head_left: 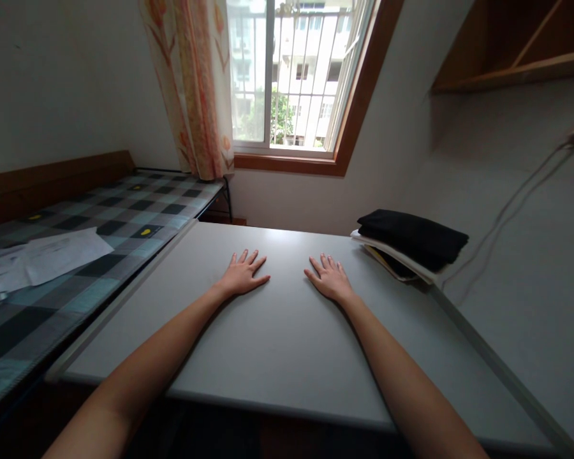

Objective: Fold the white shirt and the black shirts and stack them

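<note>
Both palms rest face down on a light grey table (272, 344). My left hand (243, 273) lies left of the middle with its fingers spread, holding nothing. To the right of it, my right hand (331, 278) is flat on the same surface, its fingers also apart and nothing in it. A gap of bare tabletop separates the two hands. Nearest to my right hand, at the table's right edge, is a stack of folded black cloth (411, 239) on top of flat white and dark items that I cannot make out.
On the left, a bed with a checkered sheet (172, 191) adjoins the table and bears loose papers (62, 252). A window (296, 83) with a patterned curtain (196, 89) is ahead. A wooden shelf (516, 78) and a cable (507, 204) are on the right wall.
</note>
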`<state>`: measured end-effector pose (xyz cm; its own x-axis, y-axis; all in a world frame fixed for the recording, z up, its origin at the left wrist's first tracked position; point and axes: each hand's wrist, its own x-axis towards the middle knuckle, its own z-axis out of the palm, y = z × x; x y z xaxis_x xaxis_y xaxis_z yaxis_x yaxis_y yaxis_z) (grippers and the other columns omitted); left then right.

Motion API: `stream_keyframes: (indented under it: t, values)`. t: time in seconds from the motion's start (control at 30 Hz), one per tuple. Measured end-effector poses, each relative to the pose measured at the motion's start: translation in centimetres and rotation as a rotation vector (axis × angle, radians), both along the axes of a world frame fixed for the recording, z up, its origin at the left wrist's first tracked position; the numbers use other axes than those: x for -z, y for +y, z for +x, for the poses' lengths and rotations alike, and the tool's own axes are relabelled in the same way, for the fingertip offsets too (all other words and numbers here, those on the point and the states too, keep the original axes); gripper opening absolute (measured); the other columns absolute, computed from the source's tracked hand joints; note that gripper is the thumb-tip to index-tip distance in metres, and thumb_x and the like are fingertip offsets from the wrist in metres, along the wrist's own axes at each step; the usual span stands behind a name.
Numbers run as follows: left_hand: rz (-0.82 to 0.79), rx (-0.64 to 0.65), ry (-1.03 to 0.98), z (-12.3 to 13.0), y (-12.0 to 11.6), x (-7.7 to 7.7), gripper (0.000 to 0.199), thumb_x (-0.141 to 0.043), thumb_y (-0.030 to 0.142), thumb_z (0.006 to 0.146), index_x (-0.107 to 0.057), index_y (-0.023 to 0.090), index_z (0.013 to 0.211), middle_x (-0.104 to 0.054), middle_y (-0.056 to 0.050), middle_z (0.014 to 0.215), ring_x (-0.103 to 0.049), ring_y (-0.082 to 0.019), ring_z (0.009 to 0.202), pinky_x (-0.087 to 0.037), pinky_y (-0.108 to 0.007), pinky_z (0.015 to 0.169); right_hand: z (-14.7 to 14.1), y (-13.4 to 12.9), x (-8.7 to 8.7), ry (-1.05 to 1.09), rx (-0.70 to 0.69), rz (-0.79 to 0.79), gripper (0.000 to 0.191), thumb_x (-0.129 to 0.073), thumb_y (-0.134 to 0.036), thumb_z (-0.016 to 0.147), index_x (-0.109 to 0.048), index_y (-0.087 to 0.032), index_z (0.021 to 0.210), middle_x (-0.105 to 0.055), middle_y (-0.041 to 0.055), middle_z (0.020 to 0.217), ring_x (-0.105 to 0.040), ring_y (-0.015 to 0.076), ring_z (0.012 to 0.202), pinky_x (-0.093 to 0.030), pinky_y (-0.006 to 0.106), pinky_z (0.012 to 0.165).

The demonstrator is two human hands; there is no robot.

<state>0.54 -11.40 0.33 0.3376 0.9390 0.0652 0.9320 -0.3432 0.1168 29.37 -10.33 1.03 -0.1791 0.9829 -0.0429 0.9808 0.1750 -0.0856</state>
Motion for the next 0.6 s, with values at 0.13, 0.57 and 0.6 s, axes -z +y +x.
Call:
stream_keyframes:
  t: [0.13, 0.57, 0.6]
  values:
    - [-0.006, -0.004, 0.000, -0.05, 0.05, 0.05, 0.078, -0.027, 0.075, 0.085, -0.031, 0.032, 0.149, -0.023, -0.005, 0.158, -0.016, -0.035, 0.145, -0.012, -0.057, 0.114, -0.09, -0.07, 0.06, 0.001, 0.001, 0.005, 0.073, -0.020, -0.069, 0.091, -0.026, -0.029, 0.152, -0.016, 0.0093, 0.160, -0.011, 0.0276, 0.146, -0.011, 0.046, 0.115]
    - [-0.005, 0.005, -0.002, -0.10, 0.16, 0.12, 0.078, -0.026, 0.074, 0.086, -0.032, 0.030, 0.149, -0.024, -0.007, 0.158, -0.017, -0.036, 0.144, -0.013, -0.058, 0.113, -0.16, -0.05, -0.08, -0.007, 0.010, 0.019, 0.065, -0.025, -0.060, 0.094, -0.030, -0.028, 0.151, -0.019, 0.0099, 0.159, -0.015, 0.0275, 0.145, -0.014, 0.045, 0.115]
    - [-0.004, 0.009, -0.003, -0.10, 0.17, 0.15, 0.078, -0.026, 0.074, 0.086, -0.032, 0.030, 0.149, -0.024, -0.007, 0.158, -0.017, -0.036, 0.144, -0.013, -0.058, 0.113, -0.15, -0.05, -0.07, -0.004, 0.009, 0.019, 0.065, -0.025, -0.060, 0.094, -0.030, -0.028, 0.151, -0.019, 0.0101, 0.159, -0.016, 0.0276, 0.145, -0.014, 0.046, 0.114]
